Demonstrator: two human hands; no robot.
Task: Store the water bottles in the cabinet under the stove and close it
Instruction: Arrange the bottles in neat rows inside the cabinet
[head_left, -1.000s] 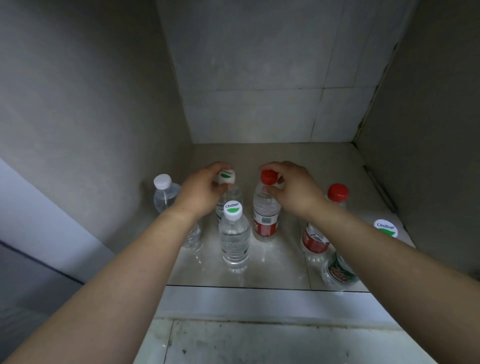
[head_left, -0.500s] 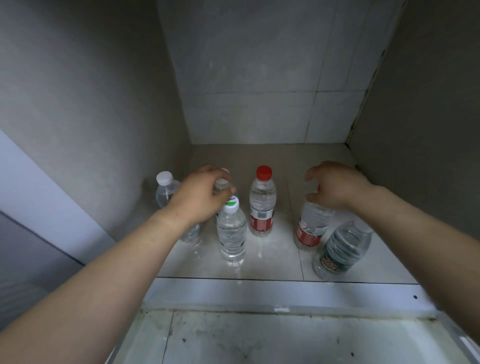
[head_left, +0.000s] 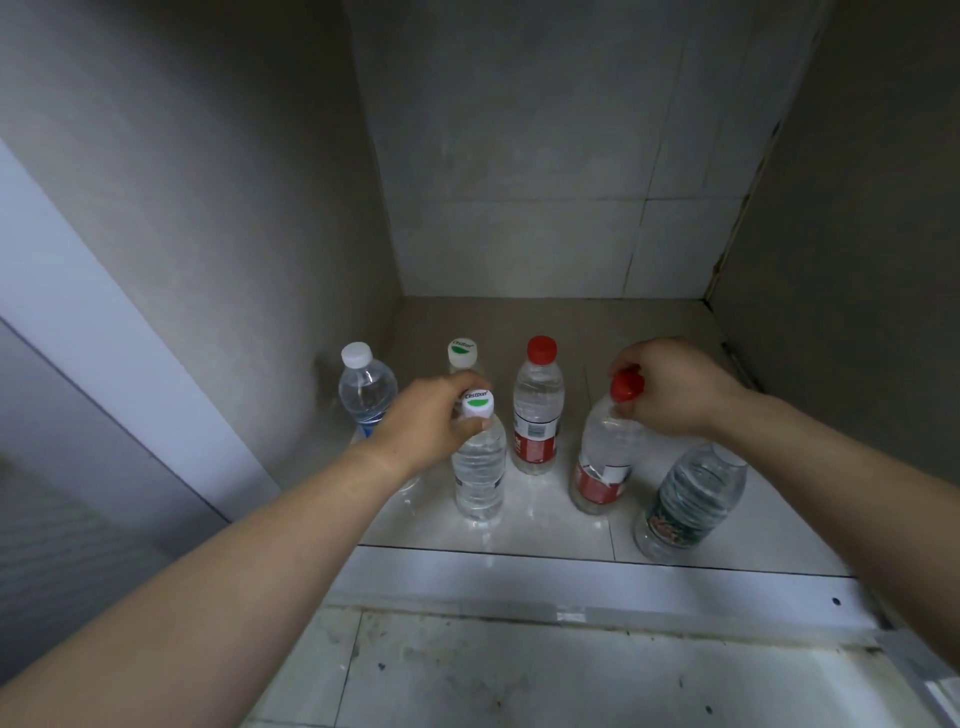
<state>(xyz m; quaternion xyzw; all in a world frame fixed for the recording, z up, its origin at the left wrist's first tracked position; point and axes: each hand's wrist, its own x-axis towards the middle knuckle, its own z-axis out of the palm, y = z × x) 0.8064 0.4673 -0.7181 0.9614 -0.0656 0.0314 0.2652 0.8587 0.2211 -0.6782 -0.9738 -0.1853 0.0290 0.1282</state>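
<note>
On tiled cabinet floor (head_left: 571, 322), left hand (head_left: 431, 421) pinches green-capped bottle (head_left: 478, 467), right hand (head_left: 675, 384) red-capped bottle (head_left: 605, 452)

A: State the wall surfaces of the cabinet (head_left: 270, 156).
B: The far wall (head_left: 519, 156) is pale tile. The left wall (head_left: 208, 234) and right wall (head_left: 857, 208) are plain grey panels.
A: And below?
B: The inner floor (head_left: 571, 322) is glossy light tile. A metal track (head_left: 571, 616) runs along its near edge, and the outer floor (head_left: 519, 675) is stained. Lighting is dim.

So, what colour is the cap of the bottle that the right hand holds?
Red. The cap under the right hand shows best in the head view.
</note>
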